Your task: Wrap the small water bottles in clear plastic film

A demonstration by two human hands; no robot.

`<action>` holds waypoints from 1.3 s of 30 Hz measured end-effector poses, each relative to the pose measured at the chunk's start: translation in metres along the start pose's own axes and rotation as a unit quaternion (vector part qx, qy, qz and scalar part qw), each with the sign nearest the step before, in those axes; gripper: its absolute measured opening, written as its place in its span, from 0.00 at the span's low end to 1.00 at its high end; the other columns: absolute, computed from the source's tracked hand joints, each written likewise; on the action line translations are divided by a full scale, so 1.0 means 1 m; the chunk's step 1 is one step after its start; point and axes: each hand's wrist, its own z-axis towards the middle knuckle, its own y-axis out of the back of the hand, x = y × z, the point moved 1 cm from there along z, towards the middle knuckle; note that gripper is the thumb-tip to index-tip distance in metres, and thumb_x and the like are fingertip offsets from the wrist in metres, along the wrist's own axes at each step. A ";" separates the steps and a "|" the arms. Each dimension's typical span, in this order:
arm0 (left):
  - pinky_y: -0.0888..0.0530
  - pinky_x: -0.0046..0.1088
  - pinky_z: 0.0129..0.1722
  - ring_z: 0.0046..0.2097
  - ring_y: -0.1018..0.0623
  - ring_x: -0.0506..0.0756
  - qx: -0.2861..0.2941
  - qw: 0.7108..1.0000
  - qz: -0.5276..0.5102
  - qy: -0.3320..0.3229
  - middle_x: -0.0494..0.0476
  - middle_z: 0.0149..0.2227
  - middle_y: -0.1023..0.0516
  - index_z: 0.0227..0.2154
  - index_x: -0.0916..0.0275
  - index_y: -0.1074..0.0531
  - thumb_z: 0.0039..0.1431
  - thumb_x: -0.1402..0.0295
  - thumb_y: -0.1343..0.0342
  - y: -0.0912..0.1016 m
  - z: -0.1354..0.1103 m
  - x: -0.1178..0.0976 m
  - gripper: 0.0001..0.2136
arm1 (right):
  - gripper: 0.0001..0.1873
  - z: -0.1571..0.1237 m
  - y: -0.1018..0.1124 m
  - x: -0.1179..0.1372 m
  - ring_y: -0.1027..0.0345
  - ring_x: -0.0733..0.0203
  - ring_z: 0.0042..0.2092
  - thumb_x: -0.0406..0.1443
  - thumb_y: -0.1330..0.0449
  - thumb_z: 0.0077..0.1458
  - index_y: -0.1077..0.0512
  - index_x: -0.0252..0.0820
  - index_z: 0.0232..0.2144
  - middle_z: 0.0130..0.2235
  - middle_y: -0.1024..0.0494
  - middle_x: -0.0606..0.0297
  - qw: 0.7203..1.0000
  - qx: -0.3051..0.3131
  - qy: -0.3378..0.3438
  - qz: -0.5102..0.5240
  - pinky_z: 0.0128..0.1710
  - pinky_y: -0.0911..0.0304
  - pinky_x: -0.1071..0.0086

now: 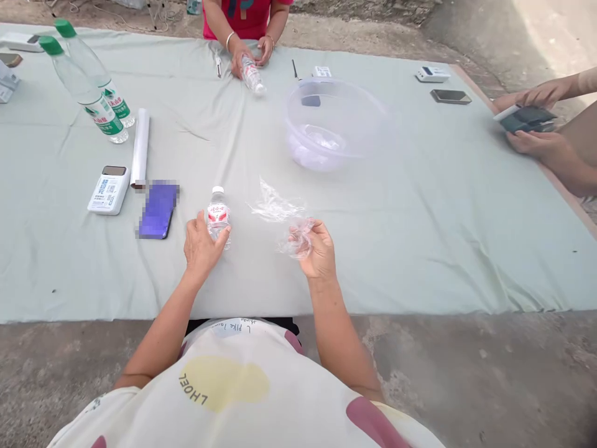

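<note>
A small clear water bottle with a white cap and a red-and-white label stands near the table's front edge. My left hand is at its left side, the thumb laid across its lower part and the fingers bent beside it. In my right hand, a piece of crumpled clear plastic film is pinched between thumb and fingers, just above the cloth. Another loose piece of clear film lies directly beyond it, perhaps joined to the held piece; I cannot tell.
A translucent basin with clear plastic inside stands farther back. To the left are a purple phone, white power bank, white roll and tall green-capped bottles. Across, a person's hands hold a bottle; another person holds a dark packet.
</note>
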 end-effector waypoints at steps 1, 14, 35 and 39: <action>0.30 0.46 0.51 0.55 0.30 0.67 -0.043 0.999 -0.001 -0.031 0.72 0.53 0.33 0.58 0.65 0.37 0.57 0.53 0.43 0.001 -0.004 -0.004 0.31 | 0.17 -0.005 -0.002 -0.004 0.25 0.66 0.35 0.36 0.28 0.38 0.30 0.47 0.31 0.31 0.28 0.75 1.000 0.002 -0.008 0.014 0.32 0.30 0.73; 0.27 0.24 0.30 0.31 0.26 0.49 0.249 0.834 -0.488 0.056 0.51 0.28 0.28 0.25 0.62 0.31 0.55 0.55 0.40 -0.021 -0.035 -0.064 0.14 | 0.18 -0.042 0.000 -0.037 0.26 0.58 0.37 0.48 0.31 0.45 0.25 0.44 0.34 0.36 0.20 0.64 0.979 0.103 -0.143 -0.103 0.35 0.31 0.67; 0.27 0.34 0.46 0.51 0.23 0.58 0.371 0.808 -0.444 0.107 0.60 0.47 0.22 0.45 0.58 0.27 0.54 0.52 0.39 -0.036 -0.036 -0.060 0.20 | 0.19 -0.037 0.017 -0.032 0.35 0.66 0.28 0.51 0.32 0.45 0.24 0.44 0.32 0.28 0.26 0.70 0.991 0.040 -0.101 -0.082 0.29 0.38 0.71; 0.29 0.29 0.38 0.35 0.24 0.51 0.344 0.819 -0.449 0.102 0.52 0.31 0.24 0.31 0.62 0.27 0.51 0.58 0.36 -0.050 -0.039 -0.057 0.13 | 0.21 -0.035 0.021 -0.033 0.32 0.64 0.30 0.54 0.34 0.48 0.23 0.43 0.32 0.28 0.24 0.68 0.983 0.064 -0.119 -0.128 0.31 0.35 0.70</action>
